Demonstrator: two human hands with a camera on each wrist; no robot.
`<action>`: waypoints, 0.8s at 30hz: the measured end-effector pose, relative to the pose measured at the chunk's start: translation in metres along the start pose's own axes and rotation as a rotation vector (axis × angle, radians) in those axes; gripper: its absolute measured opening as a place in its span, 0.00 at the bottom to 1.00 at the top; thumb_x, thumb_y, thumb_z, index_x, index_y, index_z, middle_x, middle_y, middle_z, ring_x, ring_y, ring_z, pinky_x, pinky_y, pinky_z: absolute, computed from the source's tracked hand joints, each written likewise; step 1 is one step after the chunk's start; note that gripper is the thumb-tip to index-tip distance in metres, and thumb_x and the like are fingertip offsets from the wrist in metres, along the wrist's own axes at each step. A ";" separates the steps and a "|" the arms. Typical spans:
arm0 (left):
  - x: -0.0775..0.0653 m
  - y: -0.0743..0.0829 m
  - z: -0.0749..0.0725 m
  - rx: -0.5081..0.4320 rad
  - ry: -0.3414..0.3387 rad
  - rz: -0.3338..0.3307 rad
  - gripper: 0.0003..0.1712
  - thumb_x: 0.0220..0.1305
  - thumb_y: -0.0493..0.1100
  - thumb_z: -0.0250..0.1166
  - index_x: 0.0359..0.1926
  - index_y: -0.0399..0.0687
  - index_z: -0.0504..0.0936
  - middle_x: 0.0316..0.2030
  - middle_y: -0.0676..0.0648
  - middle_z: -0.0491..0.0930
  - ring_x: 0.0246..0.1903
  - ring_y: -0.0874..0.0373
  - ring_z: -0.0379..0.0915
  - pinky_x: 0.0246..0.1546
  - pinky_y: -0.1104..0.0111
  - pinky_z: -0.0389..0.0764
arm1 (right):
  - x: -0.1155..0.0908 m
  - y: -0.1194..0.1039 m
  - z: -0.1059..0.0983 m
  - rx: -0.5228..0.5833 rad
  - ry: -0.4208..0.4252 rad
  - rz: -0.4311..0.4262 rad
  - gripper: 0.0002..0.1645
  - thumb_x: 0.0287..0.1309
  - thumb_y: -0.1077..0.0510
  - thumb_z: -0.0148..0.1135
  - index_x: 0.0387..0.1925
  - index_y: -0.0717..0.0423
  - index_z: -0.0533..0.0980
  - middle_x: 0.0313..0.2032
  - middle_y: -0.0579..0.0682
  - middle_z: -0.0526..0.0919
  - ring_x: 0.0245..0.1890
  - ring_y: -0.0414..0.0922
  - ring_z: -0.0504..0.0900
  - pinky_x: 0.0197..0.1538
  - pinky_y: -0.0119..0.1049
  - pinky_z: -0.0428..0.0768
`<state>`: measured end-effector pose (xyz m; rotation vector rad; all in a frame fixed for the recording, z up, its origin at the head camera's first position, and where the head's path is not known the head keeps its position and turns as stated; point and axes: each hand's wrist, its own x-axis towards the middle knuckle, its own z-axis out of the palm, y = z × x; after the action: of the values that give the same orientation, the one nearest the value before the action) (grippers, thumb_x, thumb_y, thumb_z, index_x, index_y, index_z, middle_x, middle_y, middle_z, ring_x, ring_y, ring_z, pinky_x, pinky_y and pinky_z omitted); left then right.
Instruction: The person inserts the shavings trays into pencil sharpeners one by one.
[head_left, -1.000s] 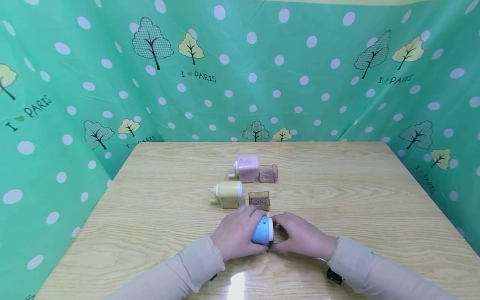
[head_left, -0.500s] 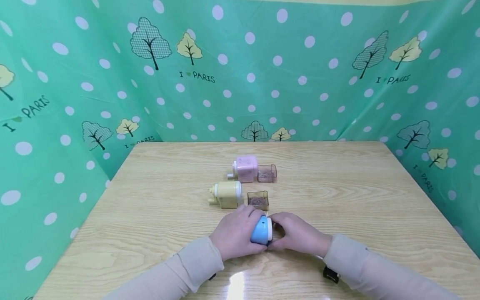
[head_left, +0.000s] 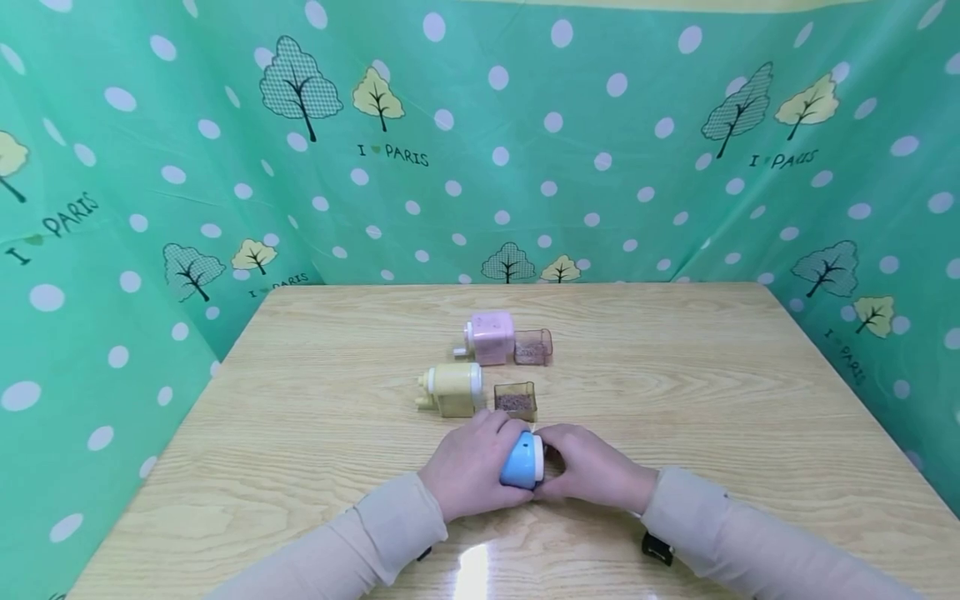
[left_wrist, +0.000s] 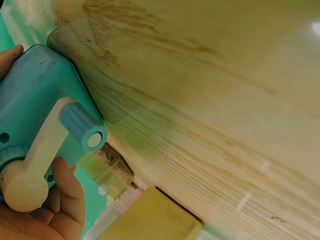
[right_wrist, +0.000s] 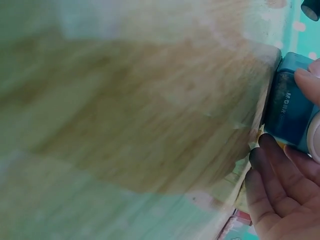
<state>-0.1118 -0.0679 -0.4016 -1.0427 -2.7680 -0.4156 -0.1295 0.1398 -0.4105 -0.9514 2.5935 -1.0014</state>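
Left hand [head_left: 471, 467] grips a blue sharpener [head_left: 521, 462], right hand [head_left: 592, 468] alongside (hold unclear); amber tray [head_left: 514, 388] and pink tray [head_left: 533, 337] both contain shavings [head_left: 514, 403].

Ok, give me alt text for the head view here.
A left hand grips a blue pencil sharpener at a wooden table, while the right hand curves around its white-rimmed end. Beyond are a yellow sharpener and a pink sharpener, each with a translucent bin to its right, before a green dotted curtain.
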 end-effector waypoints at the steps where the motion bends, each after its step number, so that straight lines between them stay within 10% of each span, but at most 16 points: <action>1: 0.000 0.000 0.000 -0.001 -0.002 -0.003 0.40 0.46 0.64 0.73 0.54 0.44 0.80 0.44 0.48 0.80 0.41 0.57 0.73 0.37 0.67 0.83 | 0.000 0.000 0.000 0.001 -0.001 0.002 0.32 0.40 0.50 0.79 0.48 0.60 0.82 0.43 0.46 0.86 0.45 0.43 0.82 0.55 0.49 0.81; 24: 0.000 -0.001 -0.006 0.086 -0.034 0.025 0.43 0.47 0.71 0.69 0.57 0.47 0.80 0.44 0.49 0.81 0.40 0.58 0.75 0.33 0.66 0.82 | 0.001 -0.002 -0.001 -0.029 -0.028 0.025 0.32 0.41 0.48 0.78 0.49 0.58 0.81 0.44 0.45 0.86 0.46 0.43 0.82 0.56 0.48 0.81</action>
<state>-0.1120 -0.0707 -0.3966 -1.0729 -2.7724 -0.2751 -0.1296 0.1388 -0.4088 -0.9307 2.5969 -0.9403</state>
